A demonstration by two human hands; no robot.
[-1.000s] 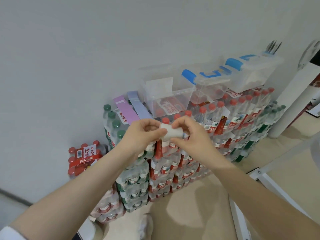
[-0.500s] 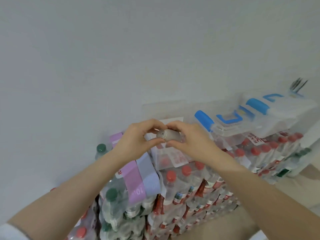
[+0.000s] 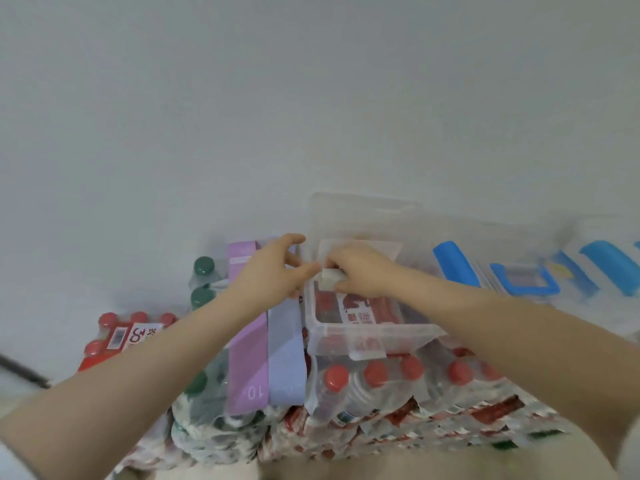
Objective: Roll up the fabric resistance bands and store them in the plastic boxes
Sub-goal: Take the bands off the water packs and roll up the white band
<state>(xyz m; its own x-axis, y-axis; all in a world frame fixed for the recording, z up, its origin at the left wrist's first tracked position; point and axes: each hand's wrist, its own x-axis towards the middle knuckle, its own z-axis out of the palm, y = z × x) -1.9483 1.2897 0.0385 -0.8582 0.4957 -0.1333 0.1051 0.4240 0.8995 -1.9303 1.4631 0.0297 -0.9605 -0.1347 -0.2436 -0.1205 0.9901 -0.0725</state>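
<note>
Moved fwd: white roll (image 3: 328,283) now over open box (image 3: 372,336), pinched in right hand (image 3: 360,270), axis sideways; left hand (image 3: 273,271) loose beside.

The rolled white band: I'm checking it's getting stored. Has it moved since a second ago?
Yes. The rolled white band, held by the right hand, has gone from in front of the open clear box to over it.
</note>
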